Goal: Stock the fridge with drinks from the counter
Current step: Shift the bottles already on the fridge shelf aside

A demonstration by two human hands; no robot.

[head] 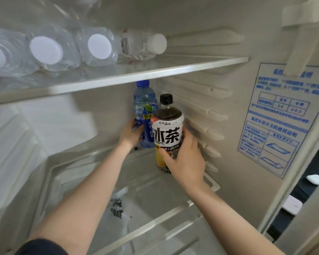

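Inside the fridge (247, 162), the left hand (130, 134) grips a blue sports-drink bottle (145, 115) standing upright near the back wall. The right hand (186, 161) wraps around a dark iced tea bottle (168, 131), upright just beside and touching the blue one. Clear water bottles (98, 46) lie on the glass shelf (155, 71) above.
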